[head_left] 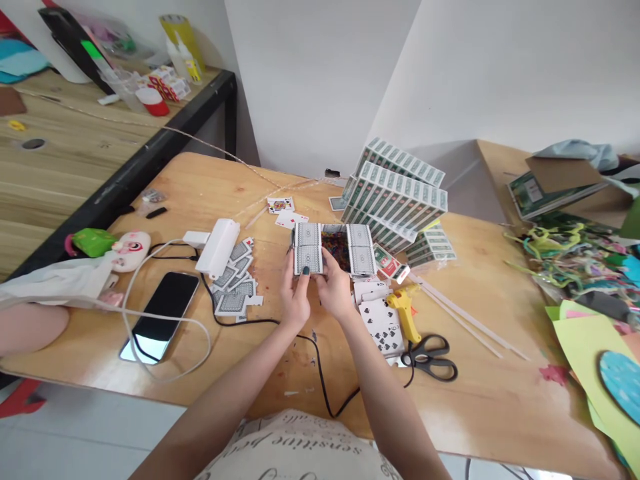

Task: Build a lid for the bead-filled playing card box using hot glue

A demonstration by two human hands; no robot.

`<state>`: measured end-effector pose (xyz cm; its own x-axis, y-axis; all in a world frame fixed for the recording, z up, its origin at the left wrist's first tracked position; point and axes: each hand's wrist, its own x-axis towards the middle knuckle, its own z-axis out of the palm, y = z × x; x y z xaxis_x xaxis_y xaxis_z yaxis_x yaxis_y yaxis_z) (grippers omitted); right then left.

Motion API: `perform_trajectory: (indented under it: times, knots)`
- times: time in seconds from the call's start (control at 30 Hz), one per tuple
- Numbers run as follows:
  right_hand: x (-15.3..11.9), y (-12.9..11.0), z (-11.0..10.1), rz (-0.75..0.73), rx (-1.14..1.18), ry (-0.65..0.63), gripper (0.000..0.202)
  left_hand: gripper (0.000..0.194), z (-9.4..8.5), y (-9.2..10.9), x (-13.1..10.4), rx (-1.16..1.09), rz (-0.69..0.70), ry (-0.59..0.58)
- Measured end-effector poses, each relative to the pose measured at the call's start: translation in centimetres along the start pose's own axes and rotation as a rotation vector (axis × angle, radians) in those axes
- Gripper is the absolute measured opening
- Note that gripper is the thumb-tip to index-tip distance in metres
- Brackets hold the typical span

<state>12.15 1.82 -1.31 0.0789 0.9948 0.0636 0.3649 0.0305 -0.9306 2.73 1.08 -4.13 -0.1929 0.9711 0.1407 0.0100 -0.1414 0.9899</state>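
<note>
A black cord loops across the bench on the near side of both hands. To the right of the right hand, and nearer the wearer, lie black-handled scissors; just beyond them, close beside that hand, are face-up playing cards and a yellow glue gun. Well left of the left hand rests a dark-screened phone. The left hand pinches the near left part of a card construction, thumb on top. The right hand has its fingers at the same near edge; its exact grip cannot be told. The construction extends directly beyond both hands, patterned card backs on either side of a dark, multicoloured middle. Left of the left hand are loose face-down cards and a white device. Beyond the right hand, farther right, rise stacked card boxes.
</note>
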Motion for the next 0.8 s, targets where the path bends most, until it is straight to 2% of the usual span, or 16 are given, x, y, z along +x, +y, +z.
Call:
perform_trajectory:
  times: [0.2,0.37,0.57,0.7,0.8]
  knots:
    - [0.0,0.6,0.4,0.046,0.039,0.055,0.061,0.051,0.0,0.1,0.0,-0.039,-0.028,0.026]
    - [0.4,0.8,0.4,0.067,0.174,0.007,0.061,0.050,-0.1,0.3,-0.1,0.009,-0.041,0.016]
    - [1.4,0.3,-0.6,0.074,0.439,-0.260,0.062,0.054,-0.8,1.7,-2.2,0.197,-0.060,0.025]
    - [1.7,-0.1,-2.1,0.058,0.410,-0.413,0.063,0.061,-1.3,2.2,-4.1,0.308,-0.002,-0.047]
    - [1.3,-0.5,-3.1,0.093,0.331,-0.463,0.075,0.061,-1.5,2.3,-4.9,0.346,0.026,-0.098]
